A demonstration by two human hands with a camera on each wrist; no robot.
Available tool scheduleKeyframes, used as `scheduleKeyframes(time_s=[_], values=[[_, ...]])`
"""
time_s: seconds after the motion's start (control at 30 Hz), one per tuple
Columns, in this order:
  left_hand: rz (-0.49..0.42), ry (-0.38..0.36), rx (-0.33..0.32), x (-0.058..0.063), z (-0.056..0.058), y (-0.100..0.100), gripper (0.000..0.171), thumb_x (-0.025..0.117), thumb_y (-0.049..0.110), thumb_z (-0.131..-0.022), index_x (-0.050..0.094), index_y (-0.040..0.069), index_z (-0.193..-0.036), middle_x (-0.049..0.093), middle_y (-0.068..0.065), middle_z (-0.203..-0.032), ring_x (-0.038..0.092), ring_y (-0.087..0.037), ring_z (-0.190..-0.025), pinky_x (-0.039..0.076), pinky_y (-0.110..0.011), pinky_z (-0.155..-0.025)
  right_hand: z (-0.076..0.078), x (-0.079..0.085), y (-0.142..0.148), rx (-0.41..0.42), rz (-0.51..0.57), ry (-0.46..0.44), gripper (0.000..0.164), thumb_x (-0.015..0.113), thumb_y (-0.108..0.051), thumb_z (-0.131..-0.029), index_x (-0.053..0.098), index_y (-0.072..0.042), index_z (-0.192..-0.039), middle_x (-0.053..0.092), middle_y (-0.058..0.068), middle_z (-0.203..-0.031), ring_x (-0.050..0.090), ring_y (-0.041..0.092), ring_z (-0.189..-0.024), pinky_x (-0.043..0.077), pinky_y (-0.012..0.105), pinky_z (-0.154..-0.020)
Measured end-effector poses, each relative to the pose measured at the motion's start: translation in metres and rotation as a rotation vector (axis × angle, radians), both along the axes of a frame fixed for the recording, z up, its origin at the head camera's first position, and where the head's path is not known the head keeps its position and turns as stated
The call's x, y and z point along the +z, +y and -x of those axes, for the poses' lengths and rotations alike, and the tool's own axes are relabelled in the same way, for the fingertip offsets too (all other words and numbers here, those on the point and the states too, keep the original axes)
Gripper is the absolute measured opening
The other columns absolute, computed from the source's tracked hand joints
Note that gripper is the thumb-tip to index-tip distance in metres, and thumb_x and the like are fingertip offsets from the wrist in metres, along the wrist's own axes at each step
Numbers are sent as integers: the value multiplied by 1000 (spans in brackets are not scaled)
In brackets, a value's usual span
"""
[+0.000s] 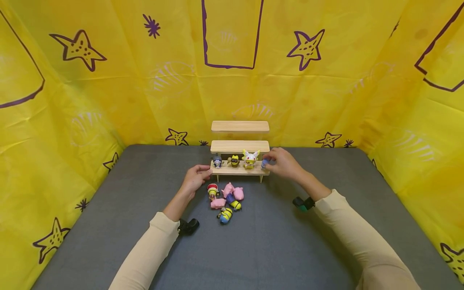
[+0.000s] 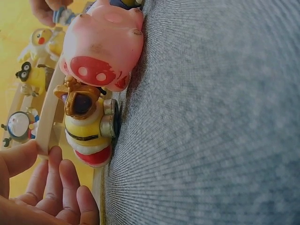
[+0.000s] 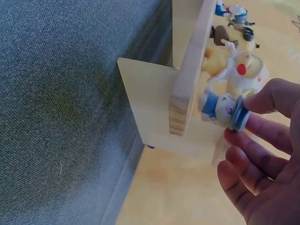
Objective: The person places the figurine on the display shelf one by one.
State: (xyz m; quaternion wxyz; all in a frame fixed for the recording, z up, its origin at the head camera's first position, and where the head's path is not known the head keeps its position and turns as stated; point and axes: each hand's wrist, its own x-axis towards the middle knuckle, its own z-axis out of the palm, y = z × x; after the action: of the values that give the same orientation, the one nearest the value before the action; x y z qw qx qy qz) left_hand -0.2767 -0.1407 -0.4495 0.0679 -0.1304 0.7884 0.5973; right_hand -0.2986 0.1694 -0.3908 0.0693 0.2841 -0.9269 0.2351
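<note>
My right hand [image 1: 284,163] pinches a small figurine with a blue hat [image 3: 240,115] between thumb and fingers, at the right end of the lowest step of a wooden display stand [image 1: 239,171]. The stand's left end is pinched by my left hand [image 1: 195,178], thumb on top and index finger beneath. Along that step stand a white-faced figurine with a dark hat [image 1: 217,162], a yellow goggled minion [image 1: 234,161] and a white and yellow eared figurine [image 1: 250,160]. In the right wrist view the blue-hatted figurine's feet are at the step's surface.
In front of the stand lie pink pigs [image 1: 218,203], a red-and-white-trimmed minion [image 1: 212,191], a minion in navy [image 1: 233,201] and one in blue [image 1: 225,216]. The stand's two upper steps [image 1: 240,126] rise behind. A yellow patterned cloth [image 1: 174,100] surrounds the grey table [image 1: 275,249].
</note>
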Motion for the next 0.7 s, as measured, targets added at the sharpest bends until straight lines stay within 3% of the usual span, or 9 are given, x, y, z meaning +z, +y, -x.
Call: scheduleKeyframes(time_s=[0.33,0.7], values=[[-7,2,-3,0,0,0,33,61,23,-97,59,5,-125,66,-17,-117,62,-26,-102,47,-37,-89,9,-4,-1,-16,-3,-42,23,66,-12,-88,70,-1,-108,66,15,-96,60,32,-91,48,44,-79],[-8,19,-3,0,-1,0,33,61,22,-96,60,4,-124,67,-18,-116,63,-25,-100,47,-33,-85,7,-7,2,-10,6,-80,32,60,-10,-91,66,-2,-122,66,16,-104,61,32,-96,50,46,-82]])
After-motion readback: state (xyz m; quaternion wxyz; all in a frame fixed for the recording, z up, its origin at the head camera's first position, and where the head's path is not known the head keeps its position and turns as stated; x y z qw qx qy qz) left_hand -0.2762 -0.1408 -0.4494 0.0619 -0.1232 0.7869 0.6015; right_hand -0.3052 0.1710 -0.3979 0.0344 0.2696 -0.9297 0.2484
